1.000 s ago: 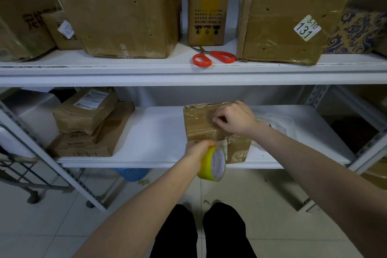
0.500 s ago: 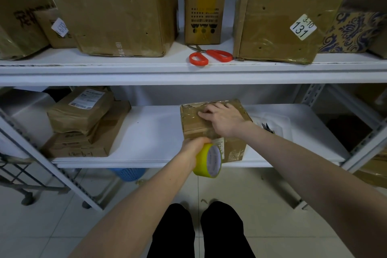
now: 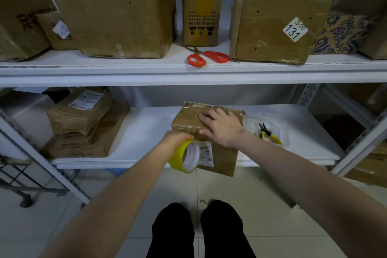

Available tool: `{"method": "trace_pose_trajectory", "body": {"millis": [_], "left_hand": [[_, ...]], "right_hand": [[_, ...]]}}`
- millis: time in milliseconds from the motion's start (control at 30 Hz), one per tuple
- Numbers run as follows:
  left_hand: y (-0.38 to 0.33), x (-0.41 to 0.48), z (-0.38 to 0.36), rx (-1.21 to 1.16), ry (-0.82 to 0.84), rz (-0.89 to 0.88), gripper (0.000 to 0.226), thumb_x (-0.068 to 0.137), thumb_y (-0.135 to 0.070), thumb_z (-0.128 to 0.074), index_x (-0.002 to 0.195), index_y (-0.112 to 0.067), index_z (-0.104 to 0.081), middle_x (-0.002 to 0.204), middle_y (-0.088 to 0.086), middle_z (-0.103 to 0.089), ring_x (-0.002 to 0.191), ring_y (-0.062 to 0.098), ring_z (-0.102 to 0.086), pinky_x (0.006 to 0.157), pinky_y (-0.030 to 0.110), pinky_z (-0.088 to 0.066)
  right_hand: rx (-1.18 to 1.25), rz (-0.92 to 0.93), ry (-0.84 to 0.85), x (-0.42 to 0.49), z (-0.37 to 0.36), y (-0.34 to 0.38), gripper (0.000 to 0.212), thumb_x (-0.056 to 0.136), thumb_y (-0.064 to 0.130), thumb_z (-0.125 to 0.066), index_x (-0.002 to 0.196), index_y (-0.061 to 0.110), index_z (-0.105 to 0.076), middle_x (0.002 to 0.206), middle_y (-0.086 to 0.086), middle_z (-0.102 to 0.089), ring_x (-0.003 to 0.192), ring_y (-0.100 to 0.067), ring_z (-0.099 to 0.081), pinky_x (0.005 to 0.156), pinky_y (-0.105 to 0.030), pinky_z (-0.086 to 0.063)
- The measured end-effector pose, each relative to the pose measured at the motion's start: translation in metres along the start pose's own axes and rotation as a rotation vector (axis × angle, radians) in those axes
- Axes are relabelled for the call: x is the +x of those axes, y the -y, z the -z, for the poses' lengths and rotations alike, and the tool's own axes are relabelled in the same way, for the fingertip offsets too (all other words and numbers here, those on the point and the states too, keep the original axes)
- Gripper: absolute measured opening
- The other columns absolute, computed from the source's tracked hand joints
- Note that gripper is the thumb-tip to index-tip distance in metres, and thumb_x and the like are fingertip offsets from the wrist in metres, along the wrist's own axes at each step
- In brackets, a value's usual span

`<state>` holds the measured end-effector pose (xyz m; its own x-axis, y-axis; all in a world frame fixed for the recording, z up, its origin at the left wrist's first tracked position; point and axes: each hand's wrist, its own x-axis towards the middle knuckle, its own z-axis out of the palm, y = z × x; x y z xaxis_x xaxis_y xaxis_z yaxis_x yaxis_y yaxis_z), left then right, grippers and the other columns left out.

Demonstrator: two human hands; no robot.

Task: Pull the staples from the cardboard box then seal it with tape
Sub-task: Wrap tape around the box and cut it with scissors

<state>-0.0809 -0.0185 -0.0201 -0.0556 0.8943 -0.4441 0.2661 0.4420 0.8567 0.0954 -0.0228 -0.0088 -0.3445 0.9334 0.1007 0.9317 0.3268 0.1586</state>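
Two hands are working at the lower shelf's [image 3: 146,130] front edge, where the box [image 3: 224,158] is sitting, its near face hanging past the edge. The right hand [image 3: 223,129] is pressing flat on the box top, fingers spread straight. The left hand [image 3: 176,138] is gripping the tape [image 3: 177,158], fingers curled over the roll, touching the box's near top edge. Pliers [image 3: 269,134] are lying just right of the box.
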Motion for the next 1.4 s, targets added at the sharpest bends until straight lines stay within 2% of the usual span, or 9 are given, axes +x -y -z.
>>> {"method": "trace_pose_trajectory", "body": {"millis": [300, 633, 800, 933, 1067, 1133, 1233, 1333, 1400], "left_hand": [[0.028, -0.01, -0.01, -0.275, 0.091, 0.083, 0.035, 0.082, -0.022, -0.073, 0.108, -0.001, -0.065, 0.089, 0.013, -0.066, 0.076, 0.025, -0.063, 0.078, 0.034, -0.052], [0.031, -0.011, -0.021, -0.078, 0.033, -0.055, 0.031, 0.09, -0.034, -0.062, 0.108, -0.01, -0.068, 0.112, 0.013, -0.067, 0.102, 0.03, -0.064, 0.095, 0.046, -0.051], [0.021, -0.009, -0.02, -0.069, 0.088, 0.01, 0.023, 0.095, -0.03, -0.056, 0.108, -0.012, -0.062, 0.083, 0.006, -0.06, 0.064, 0.017, -0.056, 0.053, 0.023, -0.049], [0.015, -0.007, -0.02, -0.105, 0.084, 0.032, 0.024, 0.094, -0.029, -0.058, 0.11, -0.011, -0.06, 0.093, 0.01, -0.06, 0.065, 0.017, -0.056, 0.054, 0.027, -0.048], [0.01, -0.004, -0.022, -0.075, 0.045, 0.048, 0.007, 0.093, -0.017, -0.058, 0.092, -0.01, -0.059, 0.069, 0.007, -0.053, 0.054, 0.017, -0.05, 0.044, 0.023, -0.045], [0.007, -0.003, -0.021, -0.051, 0.021, 0.045, 0.01, 0.09, -0.011, -0.058, 0.08, -0.01, -0.056, 0.064, 0.007, -0.052, 0.052, 0.017, -0.048, 0.042, 0.022, -0.043], [0.005, 0.0, -0.022, -0.055, 0.02, 0.038, 0.006, 0.085, -0.009, -0.061, 0.087, -0.01, -0.056, 0.066, 0.008, -0.057, 0.054, 0.019, -0.052, 0.048, 0.026, -0.043], [0.005, -0.003, -0.023, -0.061, 0.025, 0.044, 0.013, 0.085, -0.008, -0.061, 0.097, -0.009, -0.056, 0.076, 0.01, -0.062, 0.063, 0.022, -0.058, 0.055, 0.028, -0.046], [0.006, -0.004, -0.024, -0.052, 0.024, 0.047, 0.016, 0.086, -0.008, -0.062, 0.1, -0.009, -0.055, 0.081, 0.01, -0.061, 0.067, 0.022, -0.058, 0.062, 0.031, -0.048]], "right_hand": [[-0.051, -0.029, 0.031, 0.008, -0.002, 0.001, 0.061, 0.099, 0.053, -0.021, 0.151, 0.02, -0.021, 0.147, -0.006, -0.032, 0.133, -0.026, -0.029, 0.101, -0.044, -0.031], [0.142, -0.08, 0.197, 0.015, 0.013, -0.006, 0.063, 0.096, 0.06, -0.023, 0.151, 0.029, -0.022, 0.153, -0.003, -0.024, 0.141, -0.024, -0.019, 0.112, -0.047, -0.021], [0.091, -0.155, 0.049, 0.019, 0.015, 0.016, 0.069, 0.089, 0.068, -0.038, 0.137, 0.02, -0.045, 0.143, -0.007, -0.039, 0.135, -0.027, -0.032, 0.106, -0.048, -0.033], [-0.007, -0.116, 0.012, 0.025, 0.01, 0.018, 0.067, 0.09, 0.063, -0.044, 0.136, 0.014, -0.042, 0.143, -0.01, -0.038, 0.132, -0.031, -0.033, 0.103, -0.046, -0.035], [-0.027, -0.084, 0.128, 0.018, 0.018, 0.014, 0.069, 0.085, 0.054, -0.059, 0.138, 0.014, -0.039, 0.141, -0.011, -0.037, 0.132, -0.03, -0.034, 0.105, -0.046, -0.033], [0.033, -0.006, -0.047, 0.01, 0.036, 0.016, 0.047, 0.089, 0.04, -0.06, 0.128, 0.015, -0.053, 0.127, -0.009, -0.052, 0.12, -0.028, -0.05, 0.094, -0.042, -0.043], [0.188, 0.216, -0.682, -0.008, 0.077, 0.025, 0.014, 0.086, 0.022, -0.055, 0.087, 0.011, -0.065, 0.082, -0.004, -0.064, 0.075, -0.022, -0.062, 0.053, -0.03, -0.046], [0.248, 0.204, -0.999, -0.009, 0.124, 0.032, 0.014, 0.087, 0.018, -0.053, 0.085, 0.009, -0.064, 0.082, -0.006, -0.061, 0.074, -0.02, -0.056, 0.047, -0.027, -0.039], [0.212, -0.004, -0.994, 0.0, 0.151, 0.033, 0.015, 0.091, 0.018, -0.053, 0.094, 0.008, -0.064, 0.093, -0.008, -0.06, 0.084, -0.022, -0.056, 0.052, -0.028, -0.043]]}}
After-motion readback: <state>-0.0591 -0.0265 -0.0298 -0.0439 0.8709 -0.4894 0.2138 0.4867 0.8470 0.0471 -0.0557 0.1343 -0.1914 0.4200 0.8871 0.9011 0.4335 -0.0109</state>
